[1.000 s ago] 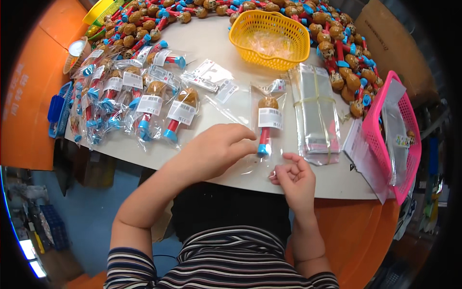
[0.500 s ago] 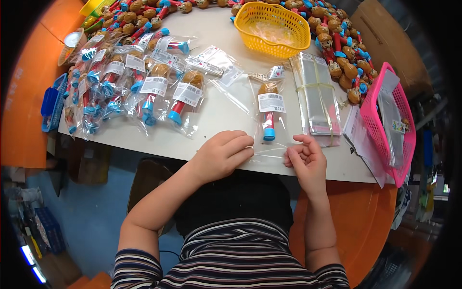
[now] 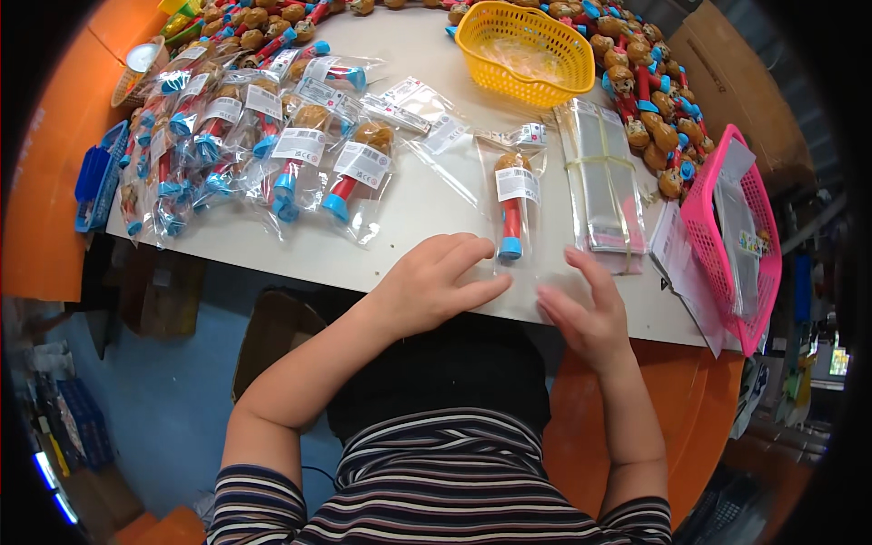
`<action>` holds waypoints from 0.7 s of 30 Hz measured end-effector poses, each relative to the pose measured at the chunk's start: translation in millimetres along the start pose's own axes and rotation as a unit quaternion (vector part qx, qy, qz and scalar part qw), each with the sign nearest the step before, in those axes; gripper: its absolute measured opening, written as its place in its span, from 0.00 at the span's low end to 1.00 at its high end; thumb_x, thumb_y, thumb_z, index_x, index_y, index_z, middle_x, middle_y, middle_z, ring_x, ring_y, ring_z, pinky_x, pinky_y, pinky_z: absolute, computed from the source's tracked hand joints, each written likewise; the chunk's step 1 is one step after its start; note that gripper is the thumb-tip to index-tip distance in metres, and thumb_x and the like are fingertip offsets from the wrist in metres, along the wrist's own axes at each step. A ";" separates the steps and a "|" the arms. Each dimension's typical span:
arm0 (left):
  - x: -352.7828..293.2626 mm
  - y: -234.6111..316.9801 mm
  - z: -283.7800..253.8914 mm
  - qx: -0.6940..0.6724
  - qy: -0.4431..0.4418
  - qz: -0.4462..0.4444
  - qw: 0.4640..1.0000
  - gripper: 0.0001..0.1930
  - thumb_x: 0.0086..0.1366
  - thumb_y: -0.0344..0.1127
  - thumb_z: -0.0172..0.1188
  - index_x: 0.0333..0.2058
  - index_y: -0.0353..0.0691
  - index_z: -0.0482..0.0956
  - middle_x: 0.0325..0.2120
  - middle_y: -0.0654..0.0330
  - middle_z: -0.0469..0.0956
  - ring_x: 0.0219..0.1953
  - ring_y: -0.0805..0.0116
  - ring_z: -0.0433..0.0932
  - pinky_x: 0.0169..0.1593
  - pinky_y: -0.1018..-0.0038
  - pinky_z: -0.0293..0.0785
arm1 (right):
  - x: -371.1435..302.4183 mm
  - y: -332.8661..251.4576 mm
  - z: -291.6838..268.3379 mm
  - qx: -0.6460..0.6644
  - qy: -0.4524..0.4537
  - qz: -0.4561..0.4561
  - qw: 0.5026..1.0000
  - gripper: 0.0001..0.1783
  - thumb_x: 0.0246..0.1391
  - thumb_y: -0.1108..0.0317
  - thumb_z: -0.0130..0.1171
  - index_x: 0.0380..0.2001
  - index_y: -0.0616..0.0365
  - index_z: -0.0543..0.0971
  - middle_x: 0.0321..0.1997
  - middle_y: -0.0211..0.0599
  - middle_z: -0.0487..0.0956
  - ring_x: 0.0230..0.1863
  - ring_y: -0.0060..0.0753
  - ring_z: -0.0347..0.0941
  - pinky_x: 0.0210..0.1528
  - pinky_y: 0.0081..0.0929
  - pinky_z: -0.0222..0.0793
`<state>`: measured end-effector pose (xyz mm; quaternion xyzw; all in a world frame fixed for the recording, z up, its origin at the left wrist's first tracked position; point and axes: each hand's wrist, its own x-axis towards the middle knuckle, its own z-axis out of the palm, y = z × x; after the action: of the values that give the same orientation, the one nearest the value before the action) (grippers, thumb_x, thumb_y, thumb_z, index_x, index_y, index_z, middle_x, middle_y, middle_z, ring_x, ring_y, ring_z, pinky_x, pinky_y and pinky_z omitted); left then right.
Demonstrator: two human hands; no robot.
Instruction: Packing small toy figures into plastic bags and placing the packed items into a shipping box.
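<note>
Head view: one bagged toy [image 3: 511, 209] lies between the hands, near the desk [image 3: 409, 41] edge. Left hand [image 3: 443, 283], at its 7 o'clock: thumb and fingers parted; contact cannot be told. Right hand [image 3: 592, 307], 5 o'clock: fingers spread. Risk: a tug toward 6 o'clock could drag the bag off the edge. Count: one bundle [image 3: 601, 186], 3 o'clock; one yellow basket [image 3: 509, 80], 12; one pink basket [image 3: 704, 232], 3, farther out; wrapped pile [image 3: 298, 147], 9, overlapping, uncountable.

On the table [image 3: 391, 36], a single bagged toy [image 3: 511, 215] lies between a pile of bagged toys [image 3: 298, 145] at left and a bundle of bags [image 3: 604, 202] at right; a basket [image 3: 531, 85] stands behind it.
</note>
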<state>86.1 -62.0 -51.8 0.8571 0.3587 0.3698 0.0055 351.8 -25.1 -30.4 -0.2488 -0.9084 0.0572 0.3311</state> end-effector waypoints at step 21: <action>-9.2 14.5 2.7 -0.189 0.025 -0.159 0.969 0.07 0.54 0.24 0.67 0.30 0.36 0.77 0.38 0.57 0.77 0.38 0.60 0.77 0.42 0.70 0.75 | 6.3 10.6 6.5 0.095 -0.032 -0.034 0.994 0.11 0.40 0.74 0.70 0.27 0.59 0.77 0.41 0.38 0.81 0.42 0.43 0.77 0.43 0.34 0.74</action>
<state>92.3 -77.8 -55.5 0.7628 0.4142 0.4466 0.2172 347.9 -12.4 -34.7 -0.1833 -0.9168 0.1401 0.3260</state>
